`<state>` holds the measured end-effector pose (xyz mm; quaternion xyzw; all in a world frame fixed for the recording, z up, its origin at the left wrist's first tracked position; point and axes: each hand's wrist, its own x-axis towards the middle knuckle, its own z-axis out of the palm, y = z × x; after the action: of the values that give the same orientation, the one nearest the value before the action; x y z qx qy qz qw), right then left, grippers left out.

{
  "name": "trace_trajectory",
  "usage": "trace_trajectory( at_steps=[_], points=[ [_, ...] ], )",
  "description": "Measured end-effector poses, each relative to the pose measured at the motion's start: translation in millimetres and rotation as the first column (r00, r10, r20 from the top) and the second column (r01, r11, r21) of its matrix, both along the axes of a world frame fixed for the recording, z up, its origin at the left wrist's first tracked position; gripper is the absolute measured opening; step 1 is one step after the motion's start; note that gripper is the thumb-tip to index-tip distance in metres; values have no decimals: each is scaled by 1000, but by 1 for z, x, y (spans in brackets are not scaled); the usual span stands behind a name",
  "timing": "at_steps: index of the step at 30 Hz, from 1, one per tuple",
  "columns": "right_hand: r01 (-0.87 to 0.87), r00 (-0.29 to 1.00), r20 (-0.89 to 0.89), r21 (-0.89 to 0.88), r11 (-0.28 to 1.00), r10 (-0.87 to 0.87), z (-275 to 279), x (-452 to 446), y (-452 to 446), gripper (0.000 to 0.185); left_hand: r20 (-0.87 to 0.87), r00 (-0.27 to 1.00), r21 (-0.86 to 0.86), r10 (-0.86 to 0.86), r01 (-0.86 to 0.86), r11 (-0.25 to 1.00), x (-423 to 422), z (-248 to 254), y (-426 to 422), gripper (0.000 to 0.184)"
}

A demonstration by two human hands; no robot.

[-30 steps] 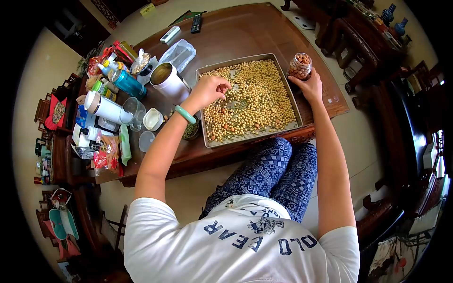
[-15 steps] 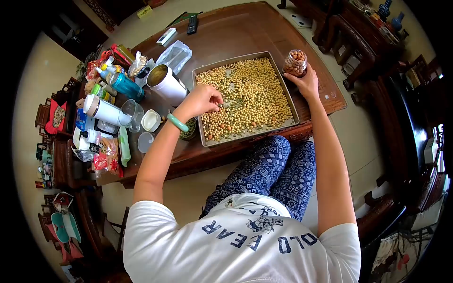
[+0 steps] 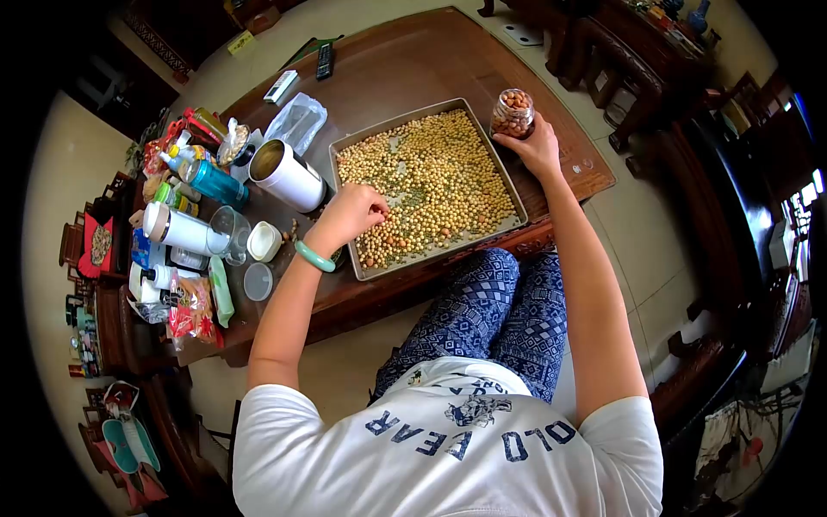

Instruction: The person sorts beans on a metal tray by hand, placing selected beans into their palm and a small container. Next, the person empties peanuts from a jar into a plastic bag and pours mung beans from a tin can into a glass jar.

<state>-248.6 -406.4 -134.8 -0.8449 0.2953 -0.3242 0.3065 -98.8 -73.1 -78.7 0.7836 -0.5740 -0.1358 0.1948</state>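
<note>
My left hand (image 3: 351, 214), a green bangle on its wrist, hangs over the left side of a metal tray (image 3: 495, 157). Its fingers are curled and pressed together just above the contents; whatever may be between the fingertips is hidden. Pale yellow beans (image 3: 457, 172) mixed with small green beans and a few reddish-brown nuts cover much of the tray floor. On the right, my right hand (image 3: 536, 148) wraps round a clear jar (image 3: 514, 112) of reddish-brown nuts, upright on the table beside the tray's right rim.
Left of the tray stand a white canister (image 3: 289, 177), a small white container (image 3: 264, 241), a blue bottle (image 3: 215, 183) and a white bottle (image 3: 177, 227). A plastic bag (image 3: 297, 121) lies behind the canister. Two remotes, one black (image 3: 325, 60), lie farther back on the wooden table.
The view has shifted, so the table sits more to the left. My left hand has moved slightly toward the tray's near edge, its fingers more tightly curled. My right hand still holds the jar.
</note>
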Motion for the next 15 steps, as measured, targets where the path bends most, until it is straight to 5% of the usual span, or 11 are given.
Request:
trace_trajectory(
  at_steps=[11,13,15],
  points=[
    [6,1000,-6,32,999,-6,0,-2,0,83,-47,999,-25,-9,8,1000,-3,6,-10,9],
    [-3,1000,17,8,1000,2,1,-3,1,83,-249,962,-7,110,-116,993,-5,10,-17,7],
    [-2,1000,15,5,1000,2,1,-3,1,83,-229,972,-37,56,-66,997,0,16,-33,6]
  ],
)
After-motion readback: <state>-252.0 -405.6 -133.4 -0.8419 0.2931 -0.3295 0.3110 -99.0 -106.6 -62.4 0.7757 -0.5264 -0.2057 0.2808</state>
